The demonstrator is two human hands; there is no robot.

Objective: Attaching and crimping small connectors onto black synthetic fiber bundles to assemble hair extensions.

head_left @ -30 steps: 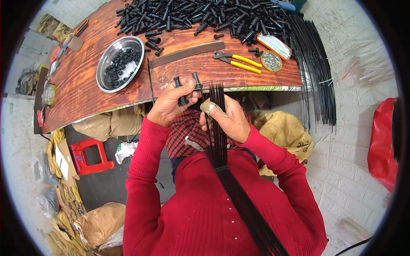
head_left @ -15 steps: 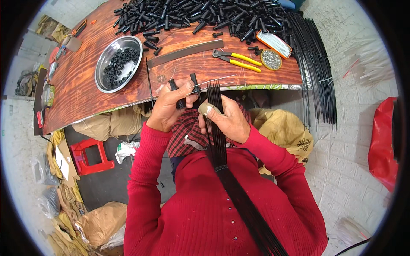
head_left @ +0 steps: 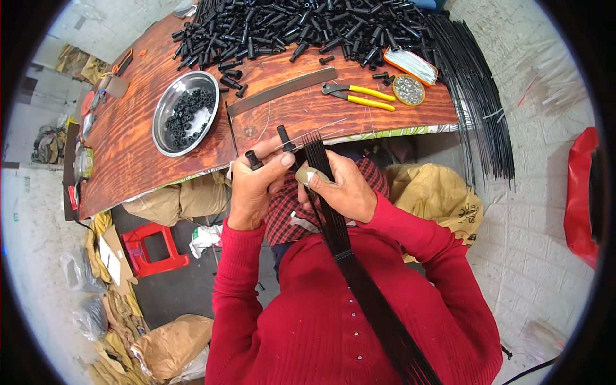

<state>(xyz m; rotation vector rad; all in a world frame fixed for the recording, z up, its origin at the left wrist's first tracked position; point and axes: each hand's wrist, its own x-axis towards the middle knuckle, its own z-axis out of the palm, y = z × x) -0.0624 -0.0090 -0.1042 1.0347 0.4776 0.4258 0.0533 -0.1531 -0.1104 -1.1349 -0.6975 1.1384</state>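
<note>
My left hand (head_left: 255,192) is closed around a short black plastic tube (head_left: 253,159), which pokes out between its fingers. At its thumb and fingertips stands a second black tube (head_left: 284,136), with thin pale wires (head_left: 317,130) running past it to the right. My right hand (head_left: 346,187) grips a flat bundle of thin black rods (head_left: 335,224), whose loose ends fan upward. A dark woven band crosses the bundle lower down, and the rest trails over my red sweater. Tan tape wraps a right-hand finger. The exact contact between fingertips and wires is hard to see.
On the wooden table (head_left: 138,128) are a metal bowl (head_left: 158,128) of small black rings, a heap of black tubes (head_left: 282,32), yellow-handled pliers (head_left: 369,97), and a round dish (head_left: 409,90) of small metal bits. Long black rods (head_left: 487,109) overhang its right end. A red stool (head_left: 154,250) stands below left.
My left hand has turned and lowered a little, so the tube in its palm sits lower and farther from the fingertip tube. The whole view has shifted slightly; the right hand keeps its grip.
</note>
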